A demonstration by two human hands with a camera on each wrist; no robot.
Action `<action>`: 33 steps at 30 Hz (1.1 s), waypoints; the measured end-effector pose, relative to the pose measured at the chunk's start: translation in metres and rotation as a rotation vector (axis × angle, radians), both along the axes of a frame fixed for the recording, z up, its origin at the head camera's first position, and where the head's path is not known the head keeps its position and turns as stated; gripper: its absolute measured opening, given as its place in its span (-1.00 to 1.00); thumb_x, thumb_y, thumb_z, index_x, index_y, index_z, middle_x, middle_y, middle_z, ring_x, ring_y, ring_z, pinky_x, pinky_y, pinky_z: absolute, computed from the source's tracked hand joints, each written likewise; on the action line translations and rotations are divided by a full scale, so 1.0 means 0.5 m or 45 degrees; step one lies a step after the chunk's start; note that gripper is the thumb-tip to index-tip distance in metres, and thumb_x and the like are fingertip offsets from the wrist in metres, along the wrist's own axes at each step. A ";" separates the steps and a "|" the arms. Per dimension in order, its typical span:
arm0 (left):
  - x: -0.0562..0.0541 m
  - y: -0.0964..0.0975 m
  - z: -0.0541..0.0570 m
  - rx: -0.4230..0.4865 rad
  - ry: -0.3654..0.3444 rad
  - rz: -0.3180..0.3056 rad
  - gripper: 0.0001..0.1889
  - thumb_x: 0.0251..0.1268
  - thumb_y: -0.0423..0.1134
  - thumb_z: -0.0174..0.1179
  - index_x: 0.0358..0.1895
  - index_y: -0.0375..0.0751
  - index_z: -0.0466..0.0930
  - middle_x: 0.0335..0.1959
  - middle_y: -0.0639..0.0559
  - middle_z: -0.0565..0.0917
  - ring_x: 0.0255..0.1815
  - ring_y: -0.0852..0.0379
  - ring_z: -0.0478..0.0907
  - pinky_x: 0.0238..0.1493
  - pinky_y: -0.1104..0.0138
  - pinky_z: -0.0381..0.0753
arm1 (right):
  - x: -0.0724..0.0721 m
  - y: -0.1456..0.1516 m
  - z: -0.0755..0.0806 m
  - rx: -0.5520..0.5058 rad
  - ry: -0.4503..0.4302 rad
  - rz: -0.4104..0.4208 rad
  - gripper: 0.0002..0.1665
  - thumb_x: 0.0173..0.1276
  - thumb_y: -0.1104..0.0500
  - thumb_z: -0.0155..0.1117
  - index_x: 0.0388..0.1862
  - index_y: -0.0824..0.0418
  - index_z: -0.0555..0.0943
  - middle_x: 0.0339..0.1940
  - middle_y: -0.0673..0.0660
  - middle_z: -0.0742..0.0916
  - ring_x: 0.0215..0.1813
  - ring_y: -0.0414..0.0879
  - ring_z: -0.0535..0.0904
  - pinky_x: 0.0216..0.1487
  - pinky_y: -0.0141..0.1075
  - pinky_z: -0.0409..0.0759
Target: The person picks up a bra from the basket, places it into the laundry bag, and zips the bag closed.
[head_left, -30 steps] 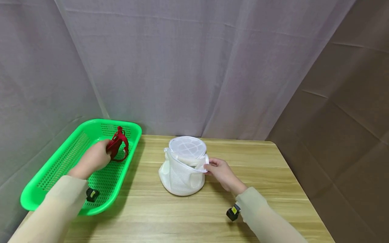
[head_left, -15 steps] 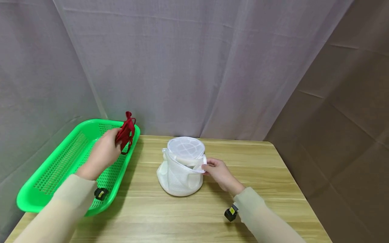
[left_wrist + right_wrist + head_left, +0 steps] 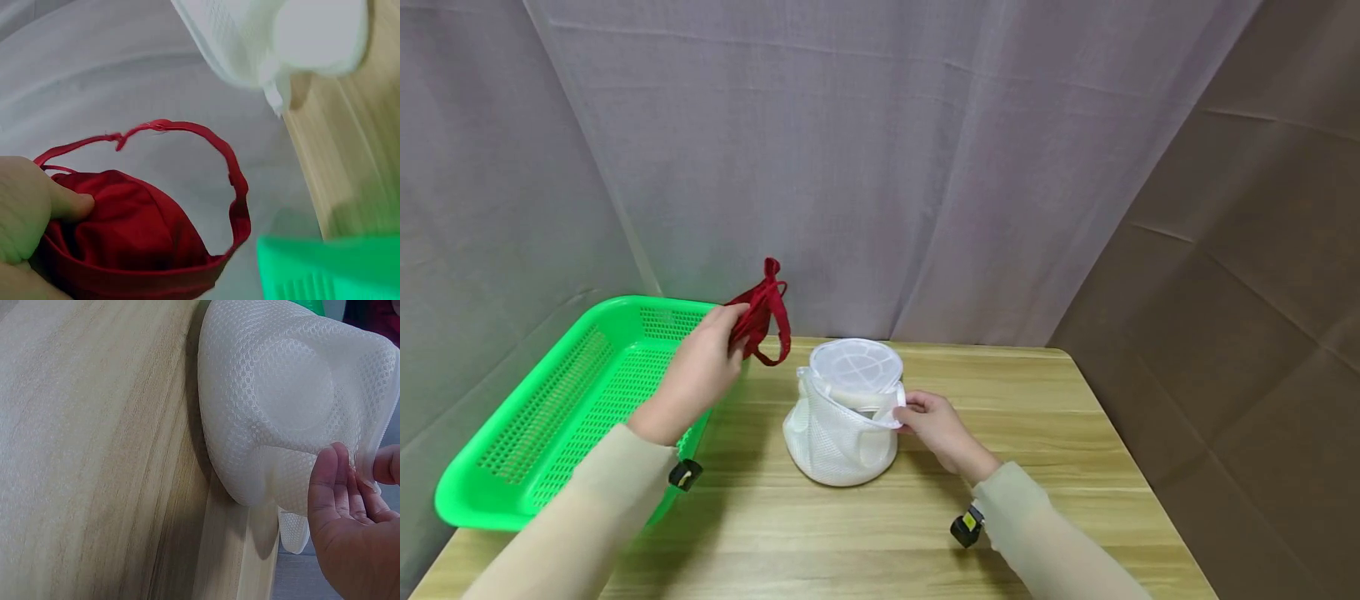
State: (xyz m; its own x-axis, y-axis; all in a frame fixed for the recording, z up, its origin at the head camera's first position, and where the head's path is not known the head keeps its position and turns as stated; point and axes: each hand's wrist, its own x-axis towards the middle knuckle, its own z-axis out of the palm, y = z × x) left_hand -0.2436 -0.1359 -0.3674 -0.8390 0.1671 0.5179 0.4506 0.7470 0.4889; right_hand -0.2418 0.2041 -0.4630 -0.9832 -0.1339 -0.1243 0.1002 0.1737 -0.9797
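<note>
A red bra (image 3: 760, 315) with a thin looped strap is pinched in my left hand (image 3: 703, 362), raised over the back right corner of the green basket. In the left wrist view, the thumb presses on a smooth cup of the bra (image 3: 134, 222) and the strap hangs loose. A white mesh laundry bag (image 3: 838, 446) stands mid-table with its round lid (image 3: 857, 365) flipped up at the back. My right hand (image 3: 942, 429) pinches the bag's rim at its right side. The right wrist view shows thumb and fingers on the edge of the mesh bag (image 3: 250, 406).
The green plastic basket (image 3: 456, 479) with slotted walls stands at the table's left. Below everything is a wooden table (image 3: 1045, 467). Grey curtain (image 3: 820, 167) hangs close behind it, and brown cloth (image 3: 1247, 292) runs along the right side.
My left hand has lifted the red bra out of the green basket and carried it right, towards the mesh bag. The right hand keeps its hold on the bag's rim.
</note>
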 end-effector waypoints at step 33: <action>-0.017 0.203 -0.092 -0.196 -0.115 -0.471 -0.66 0.17 -0.50 0.21 0.02 -0.16 0.58 -0.14 0.04 0.64 -0.06 0.10 0.58 0.03 0.21 0.55 | -0.001 -0.027 -0.004 -0.069 0.077 0.062 -0.73 0.40 0.42 0.03 0.01 0.52 0.53 -0.11 0.35 0.68 -0.11 -0.02 0.64 0.04 -0.04 0.58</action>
State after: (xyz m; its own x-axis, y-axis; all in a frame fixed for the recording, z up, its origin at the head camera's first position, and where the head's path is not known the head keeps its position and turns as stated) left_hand -0.2520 -0.0342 -0.4134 -0.7487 0.5358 0.3903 0.6628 0.6100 0.4342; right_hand -0.2422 0.1904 -0.4650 -0.9808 -0.1869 -0.0563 0.0334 0.1231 -0.9918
